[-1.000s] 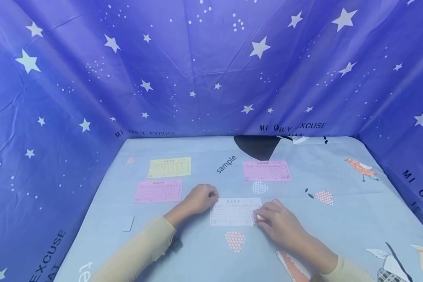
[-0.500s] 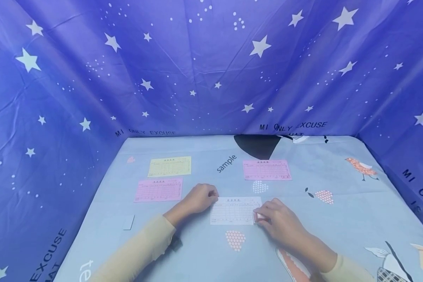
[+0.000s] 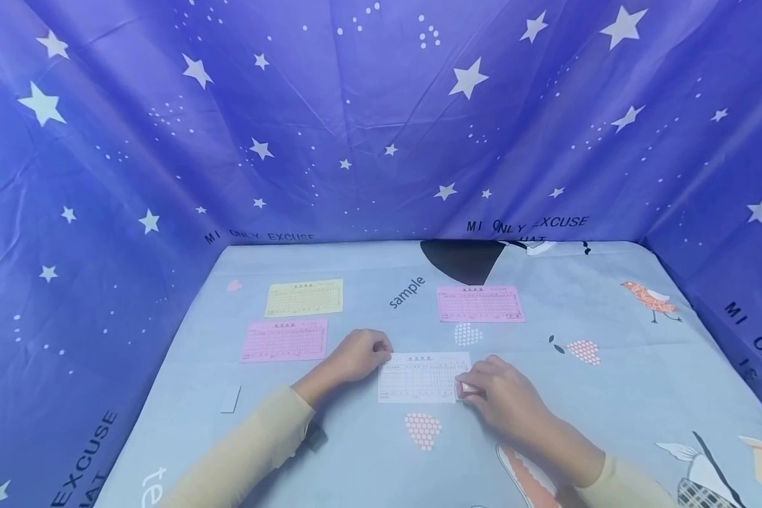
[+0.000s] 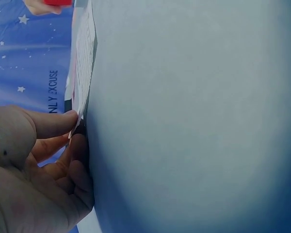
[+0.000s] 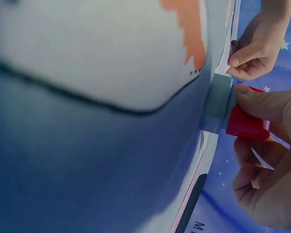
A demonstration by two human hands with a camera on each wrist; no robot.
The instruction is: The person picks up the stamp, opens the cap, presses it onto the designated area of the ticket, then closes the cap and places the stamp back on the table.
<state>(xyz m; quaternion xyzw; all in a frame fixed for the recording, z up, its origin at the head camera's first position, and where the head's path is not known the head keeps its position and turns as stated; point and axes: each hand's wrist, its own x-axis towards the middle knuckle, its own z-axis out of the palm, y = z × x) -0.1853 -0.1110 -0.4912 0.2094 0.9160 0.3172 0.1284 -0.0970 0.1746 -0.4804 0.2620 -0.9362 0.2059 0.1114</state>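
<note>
A white printed form [image 3: 419, 381] lies on the cloth in front of me. My left hand [image 3: 362, 353] pinches its far left corner between thumb and fingers; in the left wrist view that end of the slip is lifted a little. At the form's right edge is my right hand [image 3: 503, 395], gripping a stamp with a red handle [image 5: 247, 121] and a grey block [image 5: 216, 103] below. The block is down at the slip's right side; its underside is hidden, so I cannot tell whether it touches the paper.
A yellow form [image 3: 305, 298] and a pink form [image 3: 284, 341] lie to the left. Another pink form [image 3: 480, 304], with a small mark in its lower right corner, is farther back at right. A blue star-patterned curtain [image 3: 355, 120] surrounds the table.
The head view has tilted slightly, shifting the whole scene a little upward. Both hands keep their places on the white form and the stamp.
</note>
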